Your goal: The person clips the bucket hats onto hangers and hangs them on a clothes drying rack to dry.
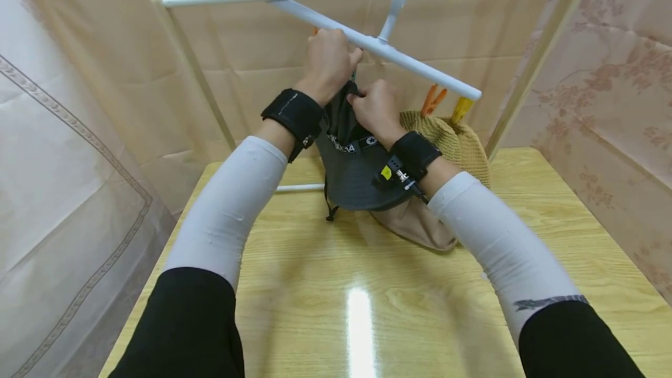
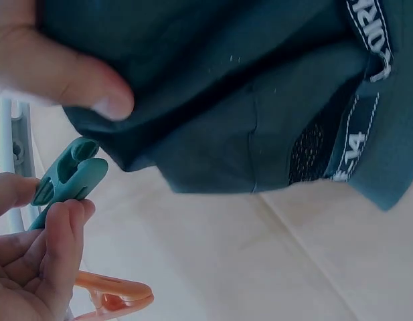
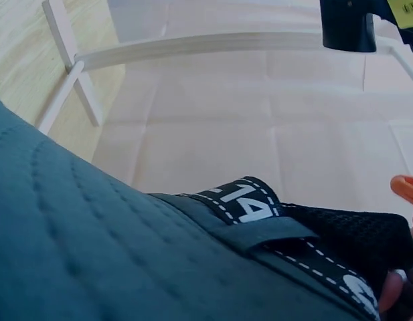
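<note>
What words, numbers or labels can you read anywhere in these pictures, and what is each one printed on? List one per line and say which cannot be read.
"14": white figures on the black band of the dark grey hat.
Other white letters on that band, left wrist view: cut off and folded, not readable as a word.
Yellow tag on the right wrist strap: too small to read.
Dark mark on the right sleeve: illegible.

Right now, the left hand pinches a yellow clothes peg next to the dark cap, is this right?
Not quite: the peg that the left hand pinches is teal green, not yellow, as the left wrist view shows. It does sit next to the dark cap.
</note>
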`<state>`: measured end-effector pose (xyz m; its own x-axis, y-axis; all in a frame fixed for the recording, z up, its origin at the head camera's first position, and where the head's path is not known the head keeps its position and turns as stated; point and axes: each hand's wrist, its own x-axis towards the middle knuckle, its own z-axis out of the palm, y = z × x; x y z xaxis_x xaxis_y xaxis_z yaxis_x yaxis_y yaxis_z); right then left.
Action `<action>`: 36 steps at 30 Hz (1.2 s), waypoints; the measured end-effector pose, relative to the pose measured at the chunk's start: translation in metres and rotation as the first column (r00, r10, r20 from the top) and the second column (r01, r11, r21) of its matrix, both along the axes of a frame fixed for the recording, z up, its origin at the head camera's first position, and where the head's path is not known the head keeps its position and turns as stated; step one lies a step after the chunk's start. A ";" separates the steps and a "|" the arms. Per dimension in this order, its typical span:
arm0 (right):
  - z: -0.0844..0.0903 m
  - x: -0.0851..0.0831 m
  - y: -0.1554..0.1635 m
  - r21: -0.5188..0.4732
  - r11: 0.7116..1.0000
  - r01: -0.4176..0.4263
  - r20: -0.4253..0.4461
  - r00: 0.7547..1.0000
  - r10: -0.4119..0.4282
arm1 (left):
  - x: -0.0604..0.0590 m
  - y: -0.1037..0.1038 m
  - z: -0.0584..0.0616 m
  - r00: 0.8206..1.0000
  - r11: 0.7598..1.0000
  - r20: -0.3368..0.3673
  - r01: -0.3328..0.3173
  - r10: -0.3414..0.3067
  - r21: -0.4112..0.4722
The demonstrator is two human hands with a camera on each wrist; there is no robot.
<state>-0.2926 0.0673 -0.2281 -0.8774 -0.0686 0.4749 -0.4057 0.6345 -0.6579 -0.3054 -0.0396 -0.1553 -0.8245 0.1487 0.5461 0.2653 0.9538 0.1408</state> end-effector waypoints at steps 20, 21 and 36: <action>0.000 0.003 -0.023 0.067 0.997 0.031 -0.147 0.989 -0.021 | 0.005 -0.003 0.008 0.998 0.999 0.028 -0.047 0.047 -0.001; 0.001 0.003 -0.024 0.060 0.997 0.040 -0.148 0.989 -0.030 | 0.005 -0.003 0.008 0.999 0.999 0.026 -0.048 0.048 0.000; 0.006 0.004 -0.016 -0.056 0.998 -0.014 -0.096 0.995 0.008 | 0.004 -0.008 0.005 0.998 0.998 0.020 -0.055 0.055 0.009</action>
<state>-0.2887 0.0514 -0.2221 -0.8272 -0.0489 0.5598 -0.4752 0.5925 -0.6505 -0.3009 -0.0479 -0.1506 -0.8417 0.0979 0.5310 0.2097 0.9655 0.1544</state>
